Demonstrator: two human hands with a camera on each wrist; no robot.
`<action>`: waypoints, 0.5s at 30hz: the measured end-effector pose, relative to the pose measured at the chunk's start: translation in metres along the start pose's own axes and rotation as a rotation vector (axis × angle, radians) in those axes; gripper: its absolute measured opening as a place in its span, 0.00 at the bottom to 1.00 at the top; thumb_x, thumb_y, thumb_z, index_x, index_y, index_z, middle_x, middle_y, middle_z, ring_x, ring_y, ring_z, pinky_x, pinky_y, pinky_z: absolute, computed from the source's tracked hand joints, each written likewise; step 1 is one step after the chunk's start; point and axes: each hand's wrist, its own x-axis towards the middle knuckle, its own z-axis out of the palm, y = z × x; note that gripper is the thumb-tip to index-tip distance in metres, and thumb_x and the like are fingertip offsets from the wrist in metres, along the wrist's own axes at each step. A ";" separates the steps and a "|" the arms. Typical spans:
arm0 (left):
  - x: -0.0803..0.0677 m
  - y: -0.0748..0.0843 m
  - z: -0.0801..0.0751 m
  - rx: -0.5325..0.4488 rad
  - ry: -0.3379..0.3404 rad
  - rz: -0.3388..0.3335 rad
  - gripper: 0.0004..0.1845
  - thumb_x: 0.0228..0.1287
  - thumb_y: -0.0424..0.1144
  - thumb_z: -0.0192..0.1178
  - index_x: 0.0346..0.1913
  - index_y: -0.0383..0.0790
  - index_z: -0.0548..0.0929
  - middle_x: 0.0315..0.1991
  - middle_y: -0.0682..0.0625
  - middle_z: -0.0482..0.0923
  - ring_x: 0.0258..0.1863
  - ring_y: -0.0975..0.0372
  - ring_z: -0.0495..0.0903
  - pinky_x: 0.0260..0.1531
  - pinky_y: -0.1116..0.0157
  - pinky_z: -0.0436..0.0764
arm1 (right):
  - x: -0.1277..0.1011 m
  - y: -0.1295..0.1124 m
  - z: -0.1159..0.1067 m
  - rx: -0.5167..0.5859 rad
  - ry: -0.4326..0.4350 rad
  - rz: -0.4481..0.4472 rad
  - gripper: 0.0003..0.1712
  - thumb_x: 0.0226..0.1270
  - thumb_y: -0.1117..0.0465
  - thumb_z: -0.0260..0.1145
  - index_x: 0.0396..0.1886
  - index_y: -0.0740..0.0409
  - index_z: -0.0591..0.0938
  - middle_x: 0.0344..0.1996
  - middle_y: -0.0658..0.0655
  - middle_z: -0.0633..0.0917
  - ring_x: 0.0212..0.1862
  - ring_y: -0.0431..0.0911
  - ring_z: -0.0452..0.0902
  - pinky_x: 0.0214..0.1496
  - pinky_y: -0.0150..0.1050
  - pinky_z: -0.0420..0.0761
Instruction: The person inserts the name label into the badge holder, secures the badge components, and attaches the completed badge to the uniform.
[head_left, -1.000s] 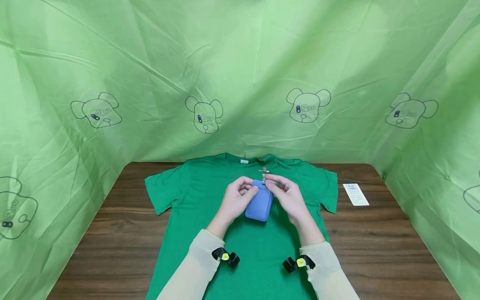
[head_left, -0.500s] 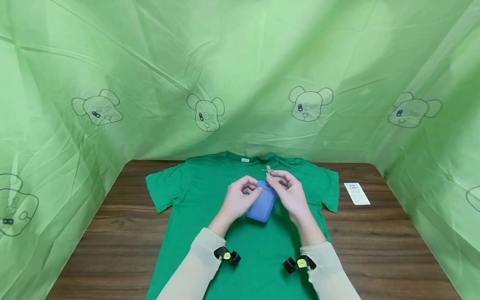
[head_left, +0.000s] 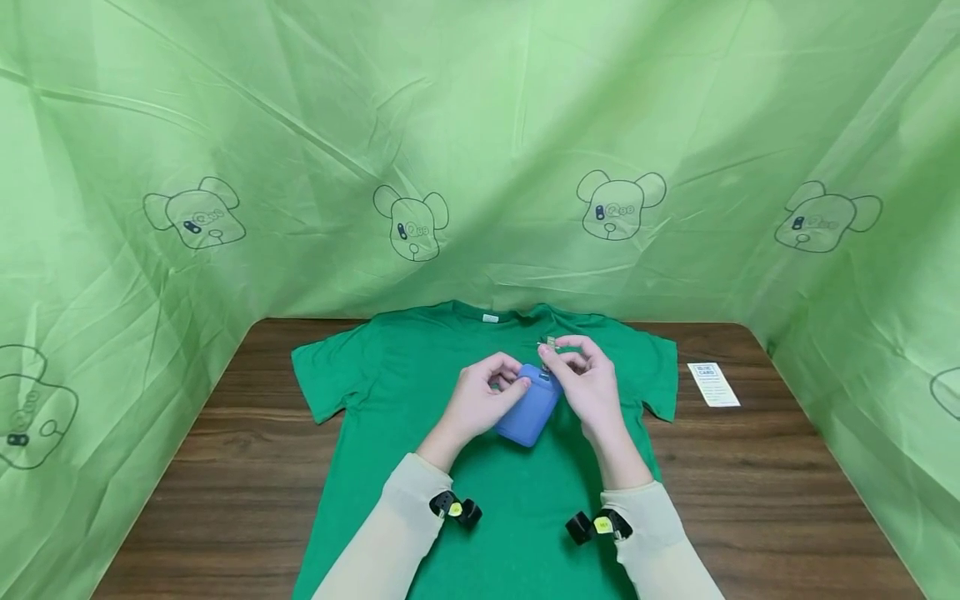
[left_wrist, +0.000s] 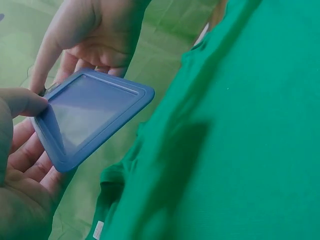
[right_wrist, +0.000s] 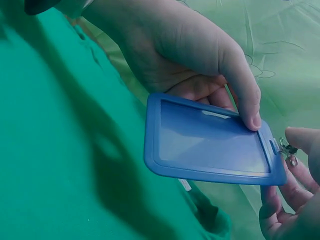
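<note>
The badge holder (right_wrist: pixel 210 142) is smooth blue plastic with a slightly glossy clear window, and its clip (head_left: pixel 548 343) is shiny metal. The T-shirt (head_left: pixel 420 375) is matt green knit cloth. The surface (head_left: pixel 757 483) is dark wood grain; the card (head_left: pixel 714 385) looks like paper.

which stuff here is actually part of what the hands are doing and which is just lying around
In use:
- badge holder, blue, held up above the shirt by the left hand
- clip, metal, at the holder's top, pinched by the right hand
- shirt, green, spread flat under both hands

Lying about:
- card, white, on the table right of the shirt
</note>
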 end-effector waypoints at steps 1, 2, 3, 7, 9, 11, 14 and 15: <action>0.000 0.000 0.000 0.002 0.001 -0.001 0.04 0.76 0.38 0.70 0.47 0.42 0.89 0.37 0.51 0.88 0.35 0.60 0.86 0.39 0.64 0.85 | 0.000 0.000 0.000 0.003 -0.002 -0.016 0.20 0.74 0.50 0.79 0.55 0.56 0.85 0.35 0.53 0.93 0.42 0.44 0.88 0.45 0.34 0.83; 0.000 0.000 0.000 0.004 0.001 -0.003 0.04 0.76 0.38 0.71 0.47 0.41 0.89 0.37 0.51 0.88 0.35 0.60 0.86 0.38 0.64 0.85 | 0.000 0.000 -0.001 0.002 -0.006 -0.034 0.19 0.74 0.51 0.79 0.54 0.56 0.86 0.36 0.55 0.93 0.41 0.45 0.89 0.44 0.34 0.84; 0.000 0.000 0.000 0.006 0.002 -0.003 0.04 0.76 0.37 0.71 0.47 0.41 0.89 0.37 0.51 0.88 0.35 0.60 0.86 0.38 0.64 0.85 | 0.000 -0.001 -0.001 0.004 -0.010 -0.052 0.18 0.74 0.52 0.79 0.54 0.57 0.86 0.37 0.57 0.93 0.40 0.44 0.89 0.43 0.34 0.84; 0.001 0.000 0.002 0.018 0.010 -0.003 0.04 0.75 0.37 0.71 0.47 0.41 0.89 0.36 0.51 0.88 0.34 0.61 0.86 0.38 0.64 0.85 | 0.000 -0.004 -0.004 0.001 -0.021 -0.120 0.16 0.74 0.57 0.78 0.54 0.60 0.87 0.42 0.63 0.92 0.40 0.44 0.88 0.41 0.33 0.83; 0.001 0.000 0.003 0.024 0.021 0.000 0.04 0.75 0.37 0.71 0.47 0.41 0.89 0.36 0.52 0.88 0.34 0.61 0.86 0.38 0.65 0.85 | 0.001 -0.005 -0.005 -0.006 -0.025 -0.142 0.15 0.75 0.59 0.78 0.54 0.61 0.87 0.43 0.65 0.91 0.41 0.43 0.87 0.43 0.32 0.83; 0.001 -0.001 0.004 0.026 0.041 0.003 0.04 0.74 0.36 0.71 0.47 0.41 0.89 0.36 0.51 0.88 0.34 0.62 0.86 0.37 0.65 0.85 | 0.001 -0.007 -0.006 -0.006 -0.023 -0.160 0.15 0.74 0.60 0.78 0.53 0.62 0.87 0.44 0.66 0.90 0.42 0.44 0.86 0.44 0.32 0.83; 0.000 0.000 0.007 0.029 0.078 0.011 0.04 0.74 0.34 0.71 0.47 0.40 0.88 0.37 0.51 0.87 0.34 0.62 0.85 0.37 0.65 0.85 | 0.000 -0.011 -0.007 -0.024 -0.004 -0.182 0.15 0.73 0.60 0.79 0.53 0.62 0.89 0.45 0.66 0.90 0.43 0.44 0.84 0.44 0.31 0.81; -0.001 0.000 0.007 0.032 0.092 0.015 0.04 0.74 0.34 0.71 0.47 0.40 0.88 0.37 0.50 0.87 0.33 0.62 0.85 0.36 0.65 0.85 | 0.000 -0.012 -0.008 -0.034 0.006 -0.189 0.15 0.72 0.60 0.80 0.53 0.61 0.89 0.45 0.65 0.90 0.44 0.45 0.83 0.44 0.32 0.79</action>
